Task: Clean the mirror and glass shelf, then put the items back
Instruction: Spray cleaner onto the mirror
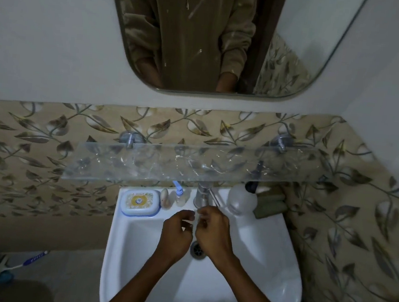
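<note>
Beyond the left hand (178,227) a rounded plastic soap box (140,201) lies on the white sink (269,251) rim. Both hands, the right hand (212,228) too, hang over the basin with fingers loosely curled, holding nothing I can see. Above them the long clear glass shelf (142,167) runs left to right, streaked; higher is the round-cornered mirror (295,25).

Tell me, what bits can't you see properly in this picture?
Head view:
- mirror: top cut off by the frame edge.
- white bottle: partly hidden behind the glass shelf.
- left hand and right hand: blurred; a thin stream between them is unclear.
- soap box: label too small.
</note>
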